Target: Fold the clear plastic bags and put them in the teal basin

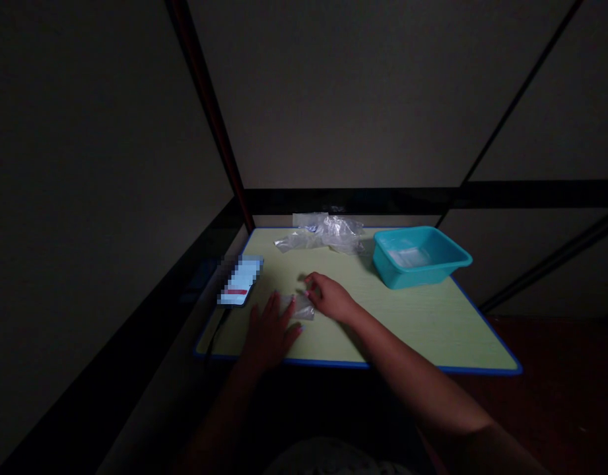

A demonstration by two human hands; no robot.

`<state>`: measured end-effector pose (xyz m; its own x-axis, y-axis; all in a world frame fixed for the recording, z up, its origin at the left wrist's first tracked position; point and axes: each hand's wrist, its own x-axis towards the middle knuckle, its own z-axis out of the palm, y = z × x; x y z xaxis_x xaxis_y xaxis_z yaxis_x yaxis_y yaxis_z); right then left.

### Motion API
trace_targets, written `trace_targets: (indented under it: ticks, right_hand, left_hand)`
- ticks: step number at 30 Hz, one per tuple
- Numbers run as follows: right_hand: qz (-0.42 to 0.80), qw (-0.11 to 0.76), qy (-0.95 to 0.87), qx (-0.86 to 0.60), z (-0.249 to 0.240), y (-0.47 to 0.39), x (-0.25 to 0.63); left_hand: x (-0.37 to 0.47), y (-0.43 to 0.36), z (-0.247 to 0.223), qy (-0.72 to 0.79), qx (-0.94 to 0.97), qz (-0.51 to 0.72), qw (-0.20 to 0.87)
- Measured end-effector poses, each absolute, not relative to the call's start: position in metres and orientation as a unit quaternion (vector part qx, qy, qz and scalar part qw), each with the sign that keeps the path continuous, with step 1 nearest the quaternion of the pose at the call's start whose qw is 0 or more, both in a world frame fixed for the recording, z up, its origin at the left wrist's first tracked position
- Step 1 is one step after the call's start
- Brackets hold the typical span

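Note:
A small clear plastic piece (302, 309) lies flat on the pale green table (353, 343), near its front edge. My left hand (270, 333) rests with spread fingers on the table and over the left part of that plastic. At the plastic's right end is my right hand (329, 297), its fingers curled and thumb and index finger slightly apart. Nothing can be made out between the right fingers. More crumpled clear plastic (333, 232) lies at the back of the table.
A turquoise basin (415, 274) with whitish plastic inside stands at the back right. On the left lies a lit phone (241, 280) with a cable. Dark walls (343, 99) enclose the table's back and left.

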<state>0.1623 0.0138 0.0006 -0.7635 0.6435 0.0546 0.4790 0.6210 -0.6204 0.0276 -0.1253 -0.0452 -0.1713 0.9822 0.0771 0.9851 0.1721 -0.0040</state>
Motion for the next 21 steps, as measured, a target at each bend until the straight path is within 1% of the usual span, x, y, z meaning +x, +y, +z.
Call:
trace_targets:
  ticks: [1,2,5,10,21]
  right_hand:
    - [0.249,0.159,-0.906,-0.303,0.002,0.006,0.167]
    - [0.21,0.159,-0.923,-0.28,0.002,-0.003,0.171]
    - [0.146,0.134,-0.958,-0.207,-0.006,-0.029,0.182]
    - [0.145,0.068,-0.967,-0.196,-0.027,-0.047,0.19]
    - [0.139,0.055,-0.961,-0.232,-0.031,-0.051,0.208]
  left_hand:
    - [0.028,-0.125,-0.045,-0.764,-0.643,-0.026,0.034]
    - [0.028,-0.126,-0.045,-0.764,-0.644,-0.029,0.036]
    - [0.028,-0.127,-0.045,-0.762,-0.645,-0.04,0.037]
    - [0.026,-0.129,-0.043,-0.755,-0.653,-0.047,0.027]
    - [0.032,-0.127,-0.041,-0.784,-0.619,-0.03,0.046]
